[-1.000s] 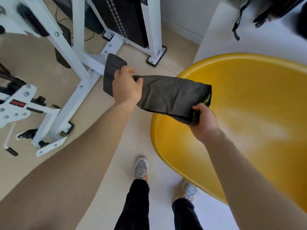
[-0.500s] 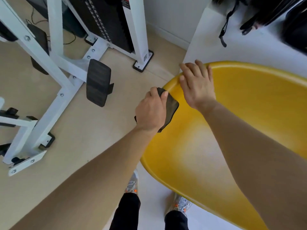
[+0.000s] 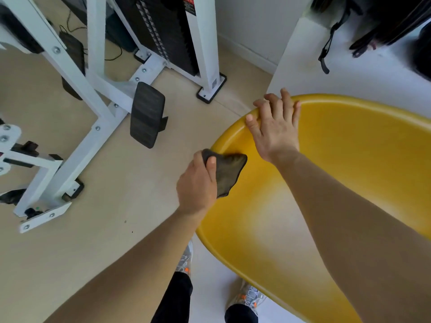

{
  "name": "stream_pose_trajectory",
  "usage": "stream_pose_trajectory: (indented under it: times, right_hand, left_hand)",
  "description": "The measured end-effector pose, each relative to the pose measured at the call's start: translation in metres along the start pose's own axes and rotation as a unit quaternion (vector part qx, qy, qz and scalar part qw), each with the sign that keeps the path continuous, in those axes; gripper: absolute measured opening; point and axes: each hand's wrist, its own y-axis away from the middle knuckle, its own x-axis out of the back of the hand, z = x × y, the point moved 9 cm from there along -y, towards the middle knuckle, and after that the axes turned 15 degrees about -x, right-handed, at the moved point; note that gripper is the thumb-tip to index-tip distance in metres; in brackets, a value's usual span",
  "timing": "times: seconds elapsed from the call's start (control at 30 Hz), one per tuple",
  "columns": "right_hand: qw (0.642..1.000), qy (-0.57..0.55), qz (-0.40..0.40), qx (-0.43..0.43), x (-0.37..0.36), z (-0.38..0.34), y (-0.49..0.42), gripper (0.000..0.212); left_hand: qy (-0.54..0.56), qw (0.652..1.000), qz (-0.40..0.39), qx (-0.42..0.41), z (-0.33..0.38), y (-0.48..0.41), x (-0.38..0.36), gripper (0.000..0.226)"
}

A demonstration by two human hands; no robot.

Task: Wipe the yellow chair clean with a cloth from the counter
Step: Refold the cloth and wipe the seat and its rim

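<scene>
The left hand [image 3: 198,183] grips a bunched dark cloth [image 3: 231,173], thumb on top, holding it against the yellow chair [image 3: 354,164] just inside its rim. The right hand [image 3: 276,129] rests farther along that rim, fingers spread and nearly straight, clasping nothing.

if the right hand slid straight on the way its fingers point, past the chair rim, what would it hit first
Probably the side of the white counter just behind the yellow chair. The right hand rests on the rim with its fingers aimed that way, but the gap between them is hard to judge from above.
</scene>
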Motion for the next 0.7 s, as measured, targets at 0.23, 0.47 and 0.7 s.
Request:
stream_pose_trajectory:
  times: [0.23,0.47,0.7]
  right_hand:
    - [1.0,0.028,-0.003,-0.001,0.001,-0.001,-0.001,0.05]
    - [1.0,0.013,0.017,-0.012,0.002,-0.003,0.001,0.05]
    - [0.998,0.01,0.028,0.056,-0.017,-0.037,0.056,0.047]
  left_hand:
    - [0.053,0.99,-0.048,-0.118,0.077,-0.11,-0.002,0.041]
    - [0.088,0.995,0.018,0.039,-0.013,0.011,-0.015,0.064]
    - [0.102,0.992,0.055,0.058,-0.03,0.046,-0.025,0.073]
